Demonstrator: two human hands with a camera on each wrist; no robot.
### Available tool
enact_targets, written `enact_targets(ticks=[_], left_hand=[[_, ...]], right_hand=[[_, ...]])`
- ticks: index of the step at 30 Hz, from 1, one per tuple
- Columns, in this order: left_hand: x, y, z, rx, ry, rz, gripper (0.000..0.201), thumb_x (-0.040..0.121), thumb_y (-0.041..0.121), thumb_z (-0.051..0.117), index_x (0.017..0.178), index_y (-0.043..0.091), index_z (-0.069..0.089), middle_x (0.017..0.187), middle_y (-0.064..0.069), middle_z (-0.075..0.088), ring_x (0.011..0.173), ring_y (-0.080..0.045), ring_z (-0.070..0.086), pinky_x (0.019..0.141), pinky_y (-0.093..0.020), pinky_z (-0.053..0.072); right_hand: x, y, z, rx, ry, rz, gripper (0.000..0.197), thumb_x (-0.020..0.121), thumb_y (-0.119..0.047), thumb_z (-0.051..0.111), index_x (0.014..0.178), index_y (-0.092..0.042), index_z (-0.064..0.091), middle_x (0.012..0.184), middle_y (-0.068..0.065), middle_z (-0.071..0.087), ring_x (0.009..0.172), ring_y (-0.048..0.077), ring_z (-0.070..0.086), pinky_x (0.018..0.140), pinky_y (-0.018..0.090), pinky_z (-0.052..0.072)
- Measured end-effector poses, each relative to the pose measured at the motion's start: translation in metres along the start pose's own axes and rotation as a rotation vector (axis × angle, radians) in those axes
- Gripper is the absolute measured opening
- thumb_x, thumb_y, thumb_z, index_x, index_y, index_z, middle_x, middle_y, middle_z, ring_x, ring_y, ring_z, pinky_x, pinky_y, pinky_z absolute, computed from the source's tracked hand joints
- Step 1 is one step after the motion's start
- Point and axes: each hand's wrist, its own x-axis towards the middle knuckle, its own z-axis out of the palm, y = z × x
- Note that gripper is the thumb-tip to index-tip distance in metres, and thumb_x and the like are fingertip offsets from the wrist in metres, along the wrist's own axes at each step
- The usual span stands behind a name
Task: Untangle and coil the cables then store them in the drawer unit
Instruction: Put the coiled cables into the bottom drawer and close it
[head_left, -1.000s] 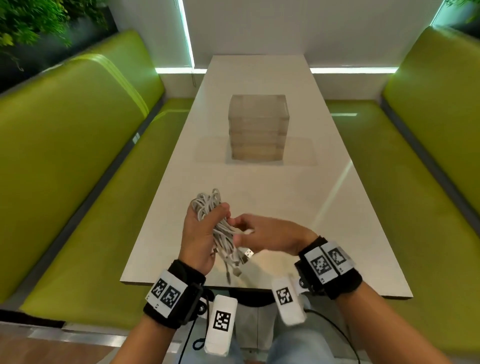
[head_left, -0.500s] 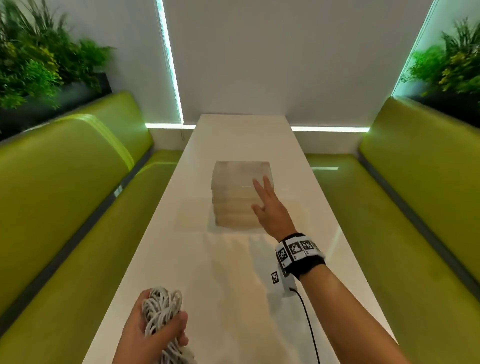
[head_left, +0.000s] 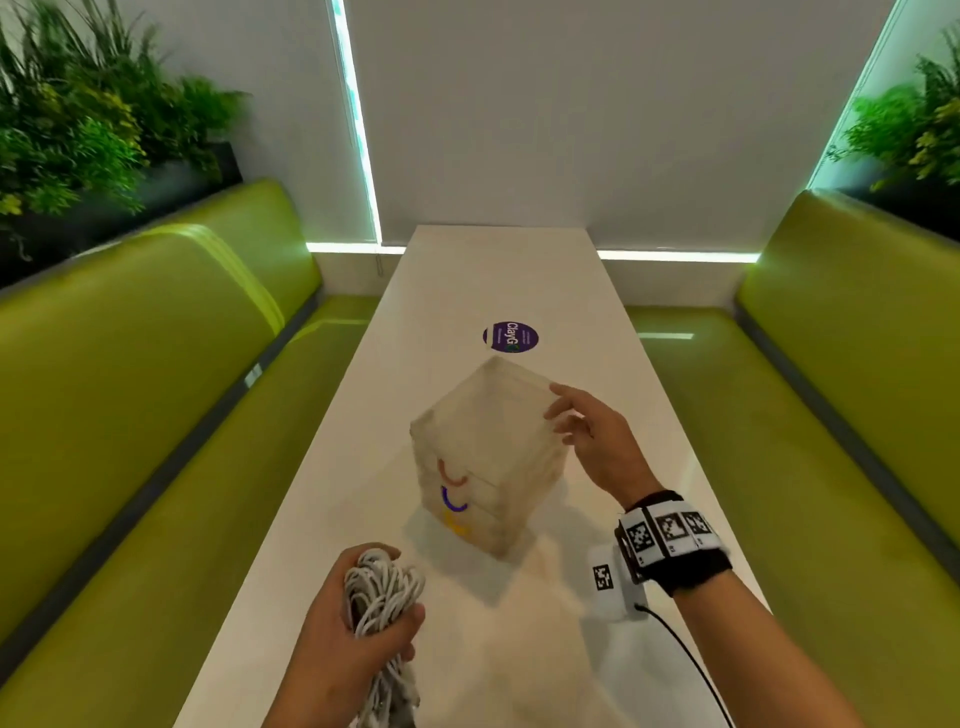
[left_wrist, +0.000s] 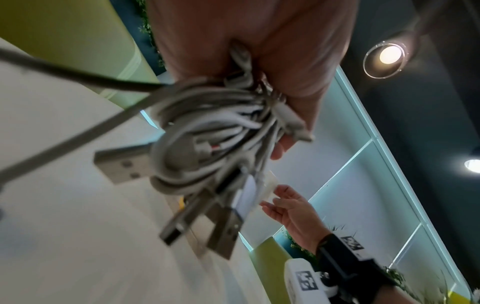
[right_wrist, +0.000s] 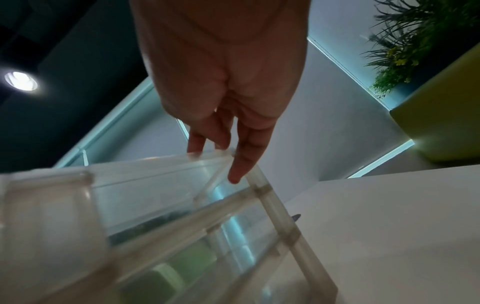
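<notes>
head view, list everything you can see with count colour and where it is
cable bundle: one, white-grey, gripped in the left hand, near table edge
drawer unit: one, clear, three drawers with coloured handles, mid table, turned corner-on
sticker: one, purple, on table beyond the drawer unit
table: one, white, centre
benches: two, green, either side of the table
plants: two, green, behind the benches
wrist bands: black with tags; one seen whole, on the right wrist
left hand: holds the cable bundle
right hand: fingers touching the drawer unit's top corner
</notes>
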Motion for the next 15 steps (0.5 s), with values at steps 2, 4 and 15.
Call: enact_targets(ticks=[2,4,15], left_hand=[[-0.005,-0.001,0.006,0.034,-0.028,0.023,0.045,0.075,-0.012,0.071,0.108,0.016,0.058,0.074,-0.01,0.061,0.053,-0.021,0.06,0.052,-0.03,0.054],[-0.008,-0.003,0.009,0.074,-0.043,0.031,0.052,0.076,-0.008,0.071,0.114,0.026,0.057,0.083,-0.009,0.06,0.059,-0.017,0.06,0.06,-0.041,0.058],[-0.026,-0.004,0.024,0.432,-0.252,0.195,0.085,0.075,0.007,0.07,0.135,0.056,0.036,0.086,0.008,0.069,0.065,-0.004,0.063,0.064,-0.017,0.049]], right_hand=[[-0.024,-0.016,-0.003,-0.005,-0.013,0.006,0.045,0.088,0.006,0.047,0.125,-0.019,0.054,0.118,-0.016,0.055,0.095,0.023,0.062,0.074,0.016,0.047],[-0.053,-0.034,-0.001,-0.028,-0.173,0.036,0.039,0.088,-0.024,0.064,0.124,-0.035,0.052,0.14,-0.021,0.036,0.114,0.009,0.054,0.084,0.013,0.045],[-0.121,-0.056,0.017,-0.381,-0.372,-0.001,0.076,0.066,-0.051,0.077,0.134,-0.043,0.043,0.156,-0.02,0.011,0.14,0.004,0.024,0.103,0.02,0.027]])
